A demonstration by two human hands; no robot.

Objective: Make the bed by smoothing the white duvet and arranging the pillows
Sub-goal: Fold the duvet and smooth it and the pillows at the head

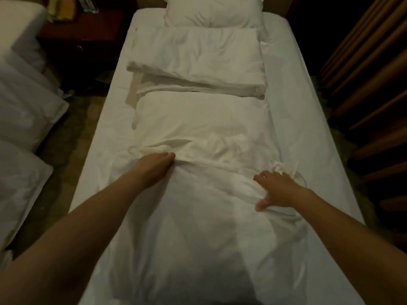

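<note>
The white duvet (198,119) lies folded in a narrow strip down the middle of the bed (308,133), with a thick folded stack at its far end. One white pillow (212,15) sits at the head of the bed. My left hand (157,165) lies on a fold of the duvet, its fingertips tucked under the fold's edge. My right hand (275,189) pinches a bunch of the duvet's cloth between thumb and fingers. A crumpled bit of white cloth pokes out just beyond the right hand.
A second bed with white pillows (24,119) stands at the left. A dark nightstand (81,40) sits between the beds at the far left. Brown curtains (370,84) hang along the right side. Patterned carpet shows in the gap at the left.
</note>
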